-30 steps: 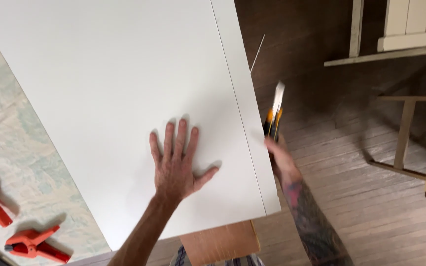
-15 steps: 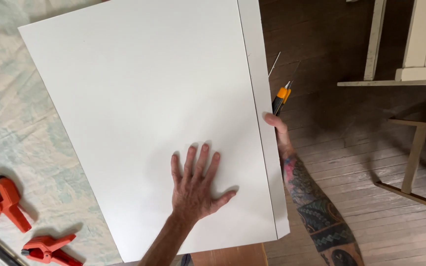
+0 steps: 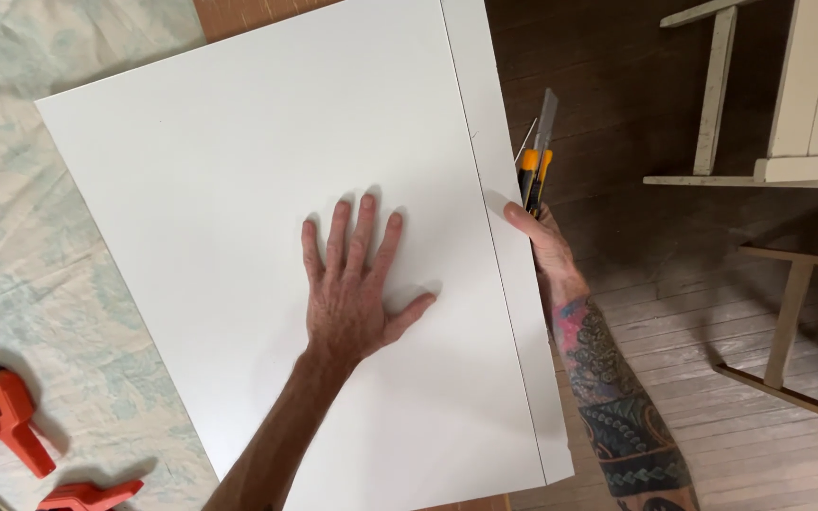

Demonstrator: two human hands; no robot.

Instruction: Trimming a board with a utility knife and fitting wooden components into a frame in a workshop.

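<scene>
- Two orange spring clamps lie at the near left corner of the table: one point(image 3: 87, 495) cut by the bottom edge of the view, the other point(image 3: 0, 416) just beyond it, both well apart from the hands
- A pale patterned cloth point(image 3: 40, 284) covers the table on its left side, under the clamps and under the left part of the board
- A large white board point(image 3: 239, 189) lies flat on the table, turned slightly so that its near right corner overhangs the table's right edge above the floor
- The left hand point(image 3: 352, 289) rests palm down on the board, right of its middle, fingers spread and pointing away, thumb out to the right
- A thin straight line point(image 3: 494, 255) runs the length of the board close to its right edge, marking off a narrow strip
- The right hand point(image 3: 543, 244), on a tattooed forearm, sits at the board's right edge beside that strip, thumb lying on the strip, fingers curled around a utility knife point(image 3: 534, 166)
- The knife has an orange and black body and an extended grey blade pointing away from the person, just off the board's right edge; whether the blade touches the board cannot be told
- A wooden plank floor point(image 3: 693, 397) lies right of the table
- White-painted wooden furniture point(image 3: 807, 104) stands at the far right
</scene>
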